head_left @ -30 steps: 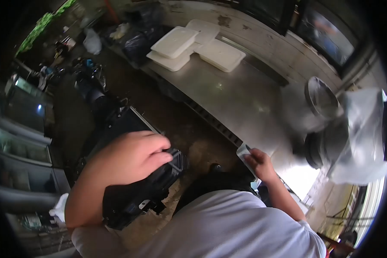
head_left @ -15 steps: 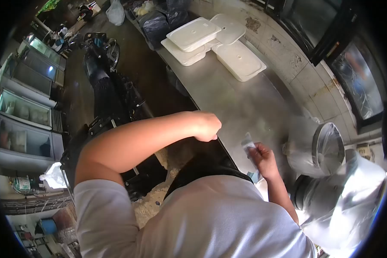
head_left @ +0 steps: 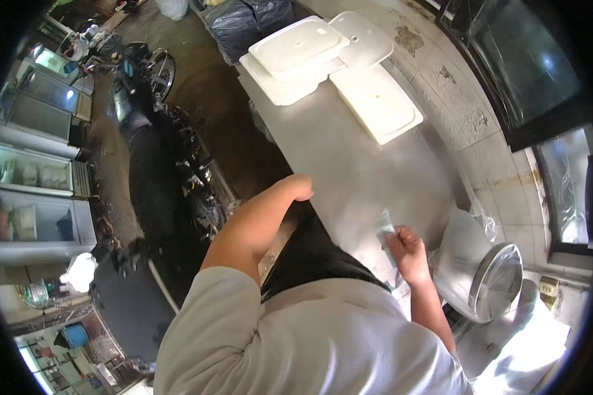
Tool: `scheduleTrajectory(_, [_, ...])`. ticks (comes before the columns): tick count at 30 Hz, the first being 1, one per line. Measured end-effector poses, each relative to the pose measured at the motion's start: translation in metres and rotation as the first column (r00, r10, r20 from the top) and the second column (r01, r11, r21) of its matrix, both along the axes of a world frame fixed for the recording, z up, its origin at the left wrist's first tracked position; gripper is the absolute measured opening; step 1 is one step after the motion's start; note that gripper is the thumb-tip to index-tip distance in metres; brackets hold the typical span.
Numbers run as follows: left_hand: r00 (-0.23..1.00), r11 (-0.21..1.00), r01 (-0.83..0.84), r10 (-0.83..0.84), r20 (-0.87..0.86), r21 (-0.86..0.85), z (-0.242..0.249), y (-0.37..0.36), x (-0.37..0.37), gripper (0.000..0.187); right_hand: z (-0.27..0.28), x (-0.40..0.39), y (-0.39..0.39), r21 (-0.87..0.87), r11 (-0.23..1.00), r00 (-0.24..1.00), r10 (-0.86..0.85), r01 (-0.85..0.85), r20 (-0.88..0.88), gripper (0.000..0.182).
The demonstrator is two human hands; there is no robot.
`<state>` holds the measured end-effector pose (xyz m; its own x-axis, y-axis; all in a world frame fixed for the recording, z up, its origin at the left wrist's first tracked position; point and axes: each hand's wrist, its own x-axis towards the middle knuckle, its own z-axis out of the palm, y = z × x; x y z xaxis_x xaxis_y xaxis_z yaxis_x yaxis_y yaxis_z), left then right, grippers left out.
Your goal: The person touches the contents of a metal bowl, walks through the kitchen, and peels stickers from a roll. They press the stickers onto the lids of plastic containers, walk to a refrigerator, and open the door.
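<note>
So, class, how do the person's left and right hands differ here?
The right hand pinches a thin, pale strip; nothing shows in the left hand. The right hand's fingers are plainly seen, while the left hand's are mostly hidden. The left hand is by the table's edge; the right appears farther over. Both are bare.

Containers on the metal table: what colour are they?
The containers are off-white, seen best in the head view.

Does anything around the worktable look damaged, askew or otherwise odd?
The wall beside the table looks damaged, with dark, flaked patches. The white containers lie askew, partly overlapping. A motorcycle standing near a work surface also seems unusual. I can make out no spill.
</note>
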<state>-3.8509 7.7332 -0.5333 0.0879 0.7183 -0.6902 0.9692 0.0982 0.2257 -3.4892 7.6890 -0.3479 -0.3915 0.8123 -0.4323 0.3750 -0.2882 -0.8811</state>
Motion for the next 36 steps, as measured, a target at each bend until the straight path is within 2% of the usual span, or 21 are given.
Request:
scheduleTrajectory(1, [0.998, 0.998, -0.056, 0.055, 0.03, 0.025, -0.015, 0.015, -0.019, 0.046, -0.003, -0.01, 0.013, -0.025, 1.0, 0.999, -0.02, 0.019, -0.03, 0.014])
scheduleTrajectory(2, [0.993, 0.993, -0.106, 0.103, 0.065, 0.046, -0.03, 0.032, -0.039, 0.046, 0.006, -0.022, 0.027, -0.038, 0.999, 0.999, -0.01, 0.012, 0.05, 0.015])
scheduleTrajectory(4, [0.945, 0.936, -0.316, 0.295, 0.141, 0.157, -0.063, 0.068, -0.079, 0.043, -0.016, -0.037, 0.05, -0.126, 0.991, 0.999, -0.047, 0.046, 0.001, 0.016])
scheduleTrajectory(5, [0.852, 0.832, -0.518, 0.482, 0.206, 0.196, -0.09, 0.094, -0.102, 0.045, -0.025, -0.042, 0.063, -0.056, 0.998, 0.988, 0.034, -0.026, 0.149, 0.018])
scheduleTrajectory(6, [0.715, 0.685, -0.698, 0.644, 0.274, 0.21, -0.114, 0.119, -0.124, 0.047, -0.019, -0.059, 0.078, -0.112, 0.993, 0.989, 0.051, -0.035, 0.142, 0.02])
scheduleTrajectory(7, [0.438, 0.471, -0.881, 0.772, 0.461, 0.049, -0.117, 0.143, -0.148, 0.05, -0.029, -0.069, 0.09, -0.132, 0.991, 0.986, 0.057, -0.037, 0.154, 0.021])
scheduleTrajectory(8, [0.097, 0.226, -0.961, 0.818, 0.567, -0.161, -0.109, 0.173, -0.165, 0.054, -0.04, -0.078, 0.102, -0.153, 0.987, 0.984, 0.07, -0.045, 0.163, 0.022])
scheduleTrajectory(10, [-0.135, -0.076, -0.989, 0.803, 0.581, -0.124, -0.07, 0.229, -0.18, 0.059, -0.047, -0.104, 0.126, -0.222, 0.975, 0.977, 0.07, -0.024, 0.2, 0.022])
scheduleTrajectory(12, [-0.132, -0.204, -0.979, 0.676, 0.725, 0.012, -0.098, 0.28, -0.22, 0.07, -0.063, -0.122, 0.144, -0.328, 0.945, 0.992, 0.052, -0.013, 0.111, 0.023])
scheduleTrajectory(14, [-0.05, -0.226, -0.963, 0.689, 0.723, 0.148, -0.082, 0.318, -0.24, 0.076, -0.077, -0.138, 0.16, -0.342, 0.939, 0.993, 0.065, -0.027, 0.1, 0.023])
scheduleTrajectory(17, [-0.057, -0.228, -0.959, 0.731, 0.68, 0.166, -0.086, 0.363, -0.277, 0.075, -0.095, -0.161, 0.172, -0.379, 0.925, 0.996, 0.031, 0.002, 0.082, 0.02])
scheduleTrajectory(19, [-0.102, -0.274, -0.955, 0.666, 0.739, 0.115, -0.087, 0.382, -0.291, 0.07, -0.107, -0.173, 0.178, -0.415, 0.908, 0.998, -0.038, 0.052, 0.041, 0.02])
scheduleTrajectory(20, [-0.105, -0.269, -0.957, 0.674, 0.732, 0.11, -0.108, 0.385, -0.308, 0.07, -0.11, -0.177, 0.181, -0.424, 0.904, 0.998, -0.042, 0.059, 0.05, 0.02])
scheduleTrajectory(22, [-0.277, -0.145, -0.961, 0.511, 0.814, -0.237, -0.141, 0.383, -0.335, 0.069, -0.112, -0.186, 0.202, -0.295, 0.949, 0.963, 0.178, -0.114, 0.202, 0.021])
scheduleTrajectory(23, [-0.254, -0.093, -0.967, 0.474, 0.843, -0.238, -0.138, 0.379, -0.332, 0.068, -0.113, -0.191, 0.212, -0.283, 0.954, 0.962, 0.163, -0.097, 0.221, 0.022])
scheduleTrajectory(26, [-0.31, -0.075, -0.948, 0.439, 0.843, -0.309, -0.11, 0.354, -0.311, 0.065, -0.126, -0.197, 0.251, -0.118, 0.992, 0.974, 0.075, -0.05, 0.212, 0.021])
scheduleTrajectory(28, [-0.275, -0.039, -0.959, 0.347, 0.896, -0.28, -0.136, 0.325, -0.31, 0.062, -0.132, -0.201, 0.289, 0.071, 0.995, 0.954, 0.052, -0.076, 0.294, 0.023])
scheduleTrajectory(30, [-0.262, -0.098, -0.965, 0.393, 0.882, -0.243, -0.118, 0.284, -0.281, 0.061, -0.138, -0.215, 0.334, 0.138, 0.99, 0.943, -0.044, -0.002, 0.33, 0.027])
scheduleTrajectory(32, [-0.35, -0.184, -0.937, 0.481, 0.804, -0.297, -0.107, 0.242, -0.267, 0.061, -0.149, -0.228, 0.386, 0.314, 0.949, 0.945, -0.072, -0.034, 0.32, 0.031])
scheduleTrajectory(34, [-0.329, -0.181, -0.944, 0.506, 0.797, -0.275, -0.092, 0.2, -0.248, 0.06, -0.181, -0.252, 0.44, 0.329, 0.944, 0.957, -0.09, -0.006, 0.276, 0.036])
scheduleTrajectory(36, [-0.31, -0.174, -0.951, 0.519, 0.797, -0.257, -0.094, 0.163, -0.241, 0.059, -0.208, -0.289, 0.476, 0.454, 0.889, 0.909, -0.14, -0.059, 0.393, 0.033])
